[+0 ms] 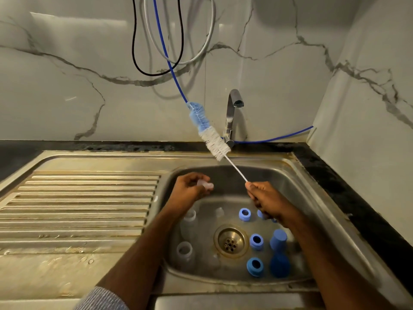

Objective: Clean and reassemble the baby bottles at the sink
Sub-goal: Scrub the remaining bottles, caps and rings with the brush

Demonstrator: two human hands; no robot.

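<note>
Gripping the bottle brush point(211, 130) by its thin wire handle, my right hand point(268, 201) has it angled up over the sink point(299, 182), bristle head up near the faucet point(232, 115). Left hand point(190, 189) is pinching a small clear nipple point(205, 185) above the basin. Down in the sink there's a bunch of parts scattered around the drain point(230, 242): clear bottles point(185, 251) standing on the left, blue collar rings point(256, 241) and a blue cap point(278, 239) on the right. Ribbed drainboard point(85, 204) sits just left of the basin.
</note>
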